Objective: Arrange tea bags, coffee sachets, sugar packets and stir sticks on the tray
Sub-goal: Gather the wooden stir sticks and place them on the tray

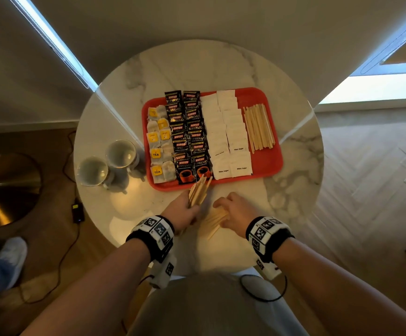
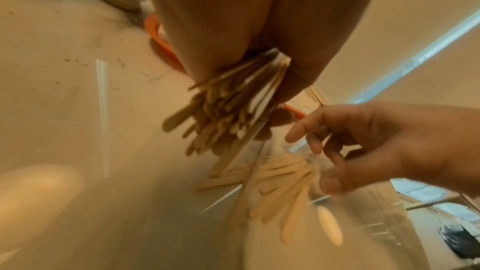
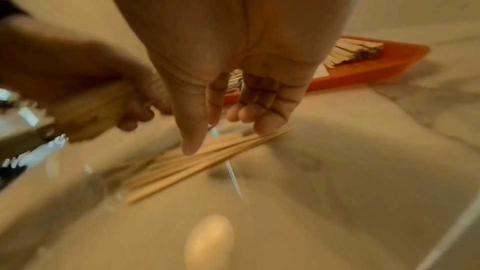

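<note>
A red tray [image 1: 269, 161] holds a column of tea bags [image 1: 159, 144], two columns of black coffee sachets [image 1: 187, 132], two columns of white sugar packets [image 1: 226, 132] and a row of wooden stir sticks [image 1: 259, 128] at its right. Just in front of the tray my left hand [image 1: 190, 208] grips a bundle of stir sticks [image 1: 200, 190] [image 2: 233, 110], tips pointing at the tray. My right hand [image 1: 236, 212] [image 3: 223, 130] reaches down on loose stir sticks [image 1: 215, 220] [image 3: 207, 161] lying flat on the table. Its thumb and fingertips touch them.
The round marble table [image 1: 197, 66] carries two glass cups [image 1: 121, 154] [image 1: 93, 170] left of the tray. A black device [image 1: 78, 212] with a cable lies on the floor at the left. A shoe [image 1: 13, 253] is by the left edge.
</note>
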